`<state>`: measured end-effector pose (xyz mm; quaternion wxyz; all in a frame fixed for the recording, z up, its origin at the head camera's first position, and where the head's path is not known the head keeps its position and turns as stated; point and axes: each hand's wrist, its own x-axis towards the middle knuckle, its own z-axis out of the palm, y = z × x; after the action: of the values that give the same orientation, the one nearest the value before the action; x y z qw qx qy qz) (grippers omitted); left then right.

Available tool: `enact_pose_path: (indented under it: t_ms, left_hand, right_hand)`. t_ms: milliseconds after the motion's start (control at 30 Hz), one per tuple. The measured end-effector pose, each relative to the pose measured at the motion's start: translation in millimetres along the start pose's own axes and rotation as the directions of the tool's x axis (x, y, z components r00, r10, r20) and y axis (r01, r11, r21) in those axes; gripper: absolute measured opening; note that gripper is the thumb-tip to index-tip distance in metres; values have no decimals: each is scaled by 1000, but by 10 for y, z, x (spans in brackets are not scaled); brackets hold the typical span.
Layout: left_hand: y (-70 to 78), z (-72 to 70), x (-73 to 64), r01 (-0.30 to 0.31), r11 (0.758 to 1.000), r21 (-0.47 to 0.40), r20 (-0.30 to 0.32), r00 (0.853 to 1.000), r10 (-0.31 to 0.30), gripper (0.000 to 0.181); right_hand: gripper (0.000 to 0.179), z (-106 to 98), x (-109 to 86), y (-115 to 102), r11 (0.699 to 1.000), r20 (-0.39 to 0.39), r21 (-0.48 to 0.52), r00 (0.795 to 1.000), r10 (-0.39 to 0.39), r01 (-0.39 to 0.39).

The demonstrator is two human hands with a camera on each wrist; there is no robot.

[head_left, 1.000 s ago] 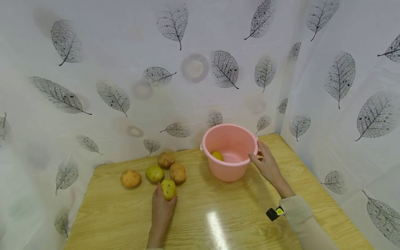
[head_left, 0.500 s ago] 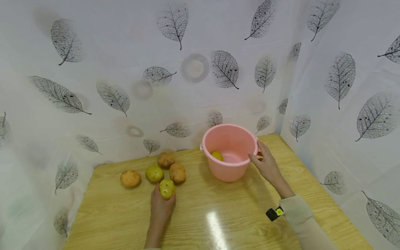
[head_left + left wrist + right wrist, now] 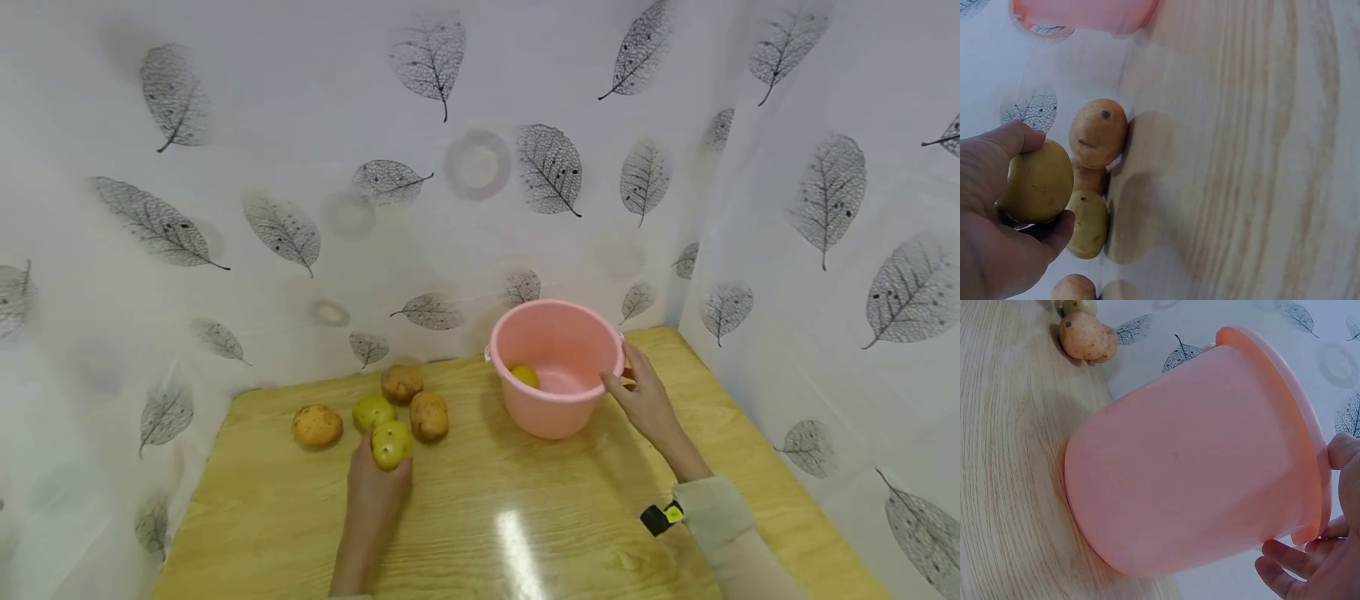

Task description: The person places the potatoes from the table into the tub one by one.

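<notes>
My left hand (image 3: 377,492) grips a yellow-green potato (image 3: 391,445), thumb on one side and fingers on the other. In the left wrist view this potato (image 3: 1040,181) is raised off the table. Just beyond it in the head view lies another yellow-green potato (image 3: 371,412), partly overlapped by the held one. Two brown potatoes, one at the back (image 3: 402,383) and one to the right (image 3: 429,417), sit close by. With thumb and fingers, my right hand (image 3: 647,407) holds the rim of a pink bucket (image 3: 1185,462), which stands upright on the table.
A separate brown potato (image 3: 317,426) lies at the left. Inside the bucket is a rounded yellow thing (image 3: 525,376), partly hidden by the near wall. A leaf-patterned white sheet (image 3: 480,250) hangs behind and beside the wooden table (image 3: 465,533).
My left hand has drawn slightly left with its potato, lifting and turning it. The right hand keeps its hold on the bucket, which stays in place. The head view has shifted a little.
</notes>
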<state>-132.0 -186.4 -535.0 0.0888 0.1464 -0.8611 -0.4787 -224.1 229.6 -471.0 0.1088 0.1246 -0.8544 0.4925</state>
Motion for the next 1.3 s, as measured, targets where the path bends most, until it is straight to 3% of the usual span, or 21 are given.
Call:
enact_pose_path:
  t_ms: [567,1300]
  left_hand:
    - [253,-228,46,-49,997,63,67,997,44,87]
    - [863,-552,115,-107,994,27,53,993,105,88]
  right_hand:
    - [68,0,-91,68,1000,-2,12,1000,3,-3]
    - [66,10,-39,-26,999,0,27,1000,-31,31]
